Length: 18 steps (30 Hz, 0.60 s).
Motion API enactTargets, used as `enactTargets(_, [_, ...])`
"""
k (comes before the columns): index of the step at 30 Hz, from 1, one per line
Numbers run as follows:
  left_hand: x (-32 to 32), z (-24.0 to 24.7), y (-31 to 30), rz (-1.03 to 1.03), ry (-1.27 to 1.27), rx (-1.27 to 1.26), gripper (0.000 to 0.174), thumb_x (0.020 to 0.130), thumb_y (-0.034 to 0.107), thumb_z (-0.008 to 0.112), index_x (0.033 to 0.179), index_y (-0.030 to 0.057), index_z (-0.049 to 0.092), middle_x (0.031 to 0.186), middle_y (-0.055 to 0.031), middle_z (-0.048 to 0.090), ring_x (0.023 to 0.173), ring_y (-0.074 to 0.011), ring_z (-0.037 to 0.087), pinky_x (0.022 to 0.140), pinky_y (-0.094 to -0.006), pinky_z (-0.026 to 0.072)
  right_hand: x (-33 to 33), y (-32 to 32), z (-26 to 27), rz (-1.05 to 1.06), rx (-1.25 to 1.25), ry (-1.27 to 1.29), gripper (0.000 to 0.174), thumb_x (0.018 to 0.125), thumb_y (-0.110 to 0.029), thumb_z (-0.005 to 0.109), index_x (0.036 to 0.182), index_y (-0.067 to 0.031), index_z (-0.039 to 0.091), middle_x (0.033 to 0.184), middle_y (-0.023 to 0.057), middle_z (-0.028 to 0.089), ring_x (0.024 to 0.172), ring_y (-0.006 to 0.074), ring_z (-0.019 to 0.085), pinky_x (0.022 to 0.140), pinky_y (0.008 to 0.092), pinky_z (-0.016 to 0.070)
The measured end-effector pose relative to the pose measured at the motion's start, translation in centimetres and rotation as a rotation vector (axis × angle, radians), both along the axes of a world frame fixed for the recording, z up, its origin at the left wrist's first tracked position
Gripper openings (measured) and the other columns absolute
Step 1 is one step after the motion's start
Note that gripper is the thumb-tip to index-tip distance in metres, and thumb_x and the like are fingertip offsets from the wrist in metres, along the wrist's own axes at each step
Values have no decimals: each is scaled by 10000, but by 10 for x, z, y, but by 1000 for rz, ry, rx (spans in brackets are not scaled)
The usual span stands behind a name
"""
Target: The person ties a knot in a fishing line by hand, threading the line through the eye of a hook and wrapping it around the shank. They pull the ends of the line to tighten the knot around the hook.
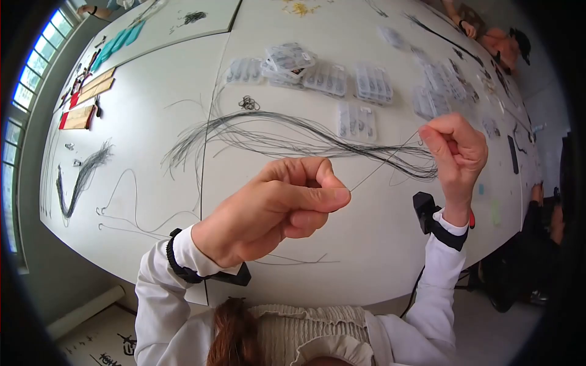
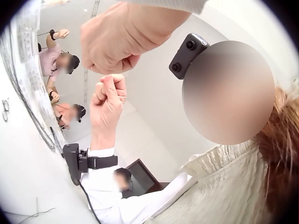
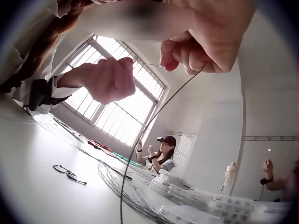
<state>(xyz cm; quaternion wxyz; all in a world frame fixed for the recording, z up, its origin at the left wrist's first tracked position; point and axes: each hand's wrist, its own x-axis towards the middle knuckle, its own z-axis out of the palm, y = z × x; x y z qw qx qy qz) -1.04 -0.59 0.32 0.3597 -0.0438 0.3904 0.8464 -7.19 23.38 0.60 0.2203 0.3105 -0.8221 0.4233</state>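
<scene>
A thin dark fishing line (image 1: 383, 163) runs taut between my two hands, held up over the table. My left hand (image 1: 278, 204) pinches its lower end between thumb and curled forefinger. Higher and to the right, my right hand (image 1: 456, 152) pinches the other end with thumb and forefinger, a small hook-like curve (image 1: 420, 141) showing right beside the fingertips. From the right hand, a length of dark line (image 3: 148, 125) hangs down in the right wrist view. Beneath the hands, a long bundle of dark lines (image 1: 293, 125) lies across the table.
Clear plastic boxes (image 1: 326, 79) stand stacked beyond the bundle, near a small dark coil (image 1: 248, 103). At left lie a second bundle (image 1: 76, 189), lines with small hooks (image 1: 100, 211) and wooden pieces (image 1: 78, 118). Other people sit around the table, one (image 1: 500, 49) at far right.
</scene>
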Motion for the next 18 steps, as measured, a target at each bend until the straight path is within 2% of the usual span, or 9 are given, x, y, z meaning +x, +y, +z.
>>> enactTargets(4, [2, 0, 4, -8, -9, -24, 79, 856, 35, 552, 786, 33, 515, 712, 12, 453, 449, -14, 287, 387, -188, 208, -35, 61, -3, -163, -66, 99, 131, 815, -9, 605, 715, -19, 521, 577, -66, 390, 516, 7, 284, 478, 169, 202])
enactTargets(9, [7, 1, 8, -60, -28, -30, 91, 852, 35, 564, 779, 30, 509, 699, 12, 459, 447, -21, 282, 392, -192, 215, -27, 68, 14, -283, -9, 170, 101, 792, -2, 611, 746, -10, 521, 616, -53, 427, 552, 30, 310, 492, 177, 216])
enactTargets(11, [12, 5, 8, 9, 131, -116, 99, 850, 27, 573, 777, 23, 506, 693, -2, 478, 452, -25, 313, 393, -185, 239, -18, 60, 31, -300, 520, 66, 93, 746, 24, 598, 831, 1, 569, 740, 18, 557, 660, 90, 467, 578, 199, 346])
enactTargets(12, [13, 6, 9, 2, 133, -115, 99, 850, 27, 573, 777, 23, 506, 693, -2, 478, 452, -25, 313, 393, -185, 239, -14, 55, 31, -307, 522, 65, 93, 746, 24, 598, 831, 1, 569, 740, 18, 557, 660, 90, 467, 578, 199, 346])
enactTargets(14, [15, 7, 12, 58, 278, -274, 99, 834, -2, 591, 783, 14, 509, 691, -22, 507, 462, -31, 369, 392, -184, 279, -3, 39, 30, -259, 542, 186, 221, 734, -33, 573, 950, 4, 608, 972, 123, 607, 921, 191, 550, 786, 277, 414])
enactTargets(16, [17, 7, 14, 95, 324, -269, 93, 819, -14, 606, 795, 3, 518, 716, -41, 525, 474, -38, 404, 391, -184, 307, 11, 23, 46, 186, 266, -204, 335, 826, -218, 533, 1063, 14, 581, 1199, 177, 499, 1145, 237, 453, 964, 355, 328])
enactTargets(17, [18, 7, 14, 145, 370, -268, 96, 804, -27, 622, 808, -9, 527, 740, -60, 543, 486, -45, 440, 390, -185, 335, 15, 14, 39, 342, 131, -257, 439, 850, -348, 521, 1048, 40, 578, 1158, 181, 524, 1108, 270, 474, 949, 379, 340])
enactTargets(18, [19, 7, 13, 139, 370, -270, 96, 804, -27, 622, 808, -9, 527, 740, -60, 543, 486, -45, 440, 390, -185, 335, 21, 1, 36, 405, 51, -347, 484, 859, -401, 517, 1048, 40, 581, 1108, 178, 558, 1071, 266, 504, 940, 388, 351])
